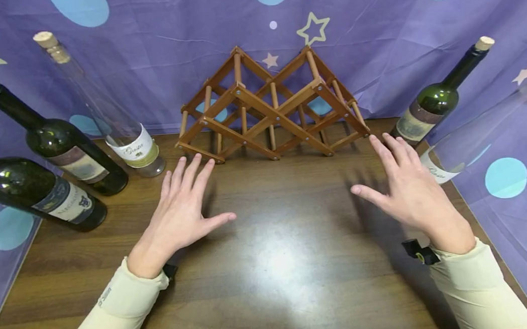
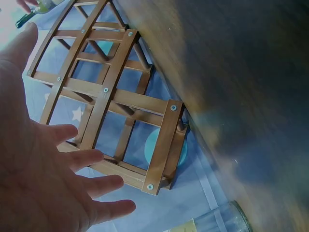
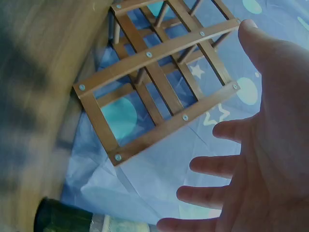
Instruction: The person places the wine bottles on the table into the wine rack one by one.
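A wooden lattice wine rack [image 1: 275,114] stands at the back of the table, its slots holding no bottles. My left hand [image 1: 182,207] hovers over the wood in front of the rack's left end, fingers spread and thumb out to the right. On the other side, my right hand [image 1: 403,188] is held out the same way near the rack's right end, close to a dark green wine bottle [image 1: 427,106] and a clear bottle [image 1: 465,137]. Neither palm holds anything; both wrist views show the left fingers [image 2: 104,186] and right fingers [image 3: 205,195] apart from the rack.
On the left stand a clear corked bottle [image 1: 130,137], a dark green corked bottle [image 1: 77,150] and another dark bottle [image 1: 43,193] with a label. A purple patterned cloth [image 1: 201,32] hangs behind and beside the brown wooden table [image 1: 271,295].
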`<state>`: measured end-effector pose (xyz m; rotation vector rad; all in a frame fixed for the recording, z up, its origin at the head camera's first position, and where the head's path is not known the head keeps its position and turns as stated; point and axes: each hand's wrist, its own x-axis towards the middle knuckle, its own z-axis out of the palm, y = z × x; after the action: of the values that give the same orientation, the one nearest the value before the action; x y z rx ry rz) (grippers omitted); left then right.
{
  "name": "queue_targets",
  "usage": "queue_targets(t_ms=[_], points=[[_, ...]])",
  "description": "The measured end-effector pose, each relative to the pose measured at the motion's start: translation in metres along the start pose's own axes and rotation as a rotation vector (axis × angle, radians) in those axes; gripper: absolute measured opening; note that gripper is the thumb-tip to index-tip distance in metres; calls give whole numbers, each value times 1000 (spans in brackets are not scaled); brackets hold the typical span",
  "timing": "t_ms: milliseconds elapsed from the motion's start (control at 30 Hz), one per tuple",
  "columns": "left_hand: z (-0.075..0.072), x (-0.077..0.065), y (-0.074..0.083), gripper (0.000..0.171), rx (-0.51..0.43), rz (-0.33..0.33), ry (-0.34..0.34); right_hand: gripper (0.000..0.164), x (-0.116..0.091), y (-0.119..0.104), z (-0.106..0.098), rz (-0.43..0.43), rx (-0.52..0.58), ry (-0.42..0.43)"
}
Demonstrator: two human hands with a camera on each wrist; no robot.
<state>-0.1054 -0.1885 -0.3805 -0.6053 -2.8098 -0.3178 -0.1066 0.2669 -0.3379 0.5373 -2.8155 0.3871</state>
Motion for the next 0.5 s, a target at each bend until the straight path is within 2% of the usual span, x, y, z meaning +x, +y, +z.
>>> queue_targets(t_ms=[233, 500], points=[[0, 2, 1, 117, -19, 12, 17, 102, -5, 4, -13, 49, 30, 32], [2, 4, -1, 115, -50, 23, 51, 93, -12, 16, -28, 151, 67, 69]])
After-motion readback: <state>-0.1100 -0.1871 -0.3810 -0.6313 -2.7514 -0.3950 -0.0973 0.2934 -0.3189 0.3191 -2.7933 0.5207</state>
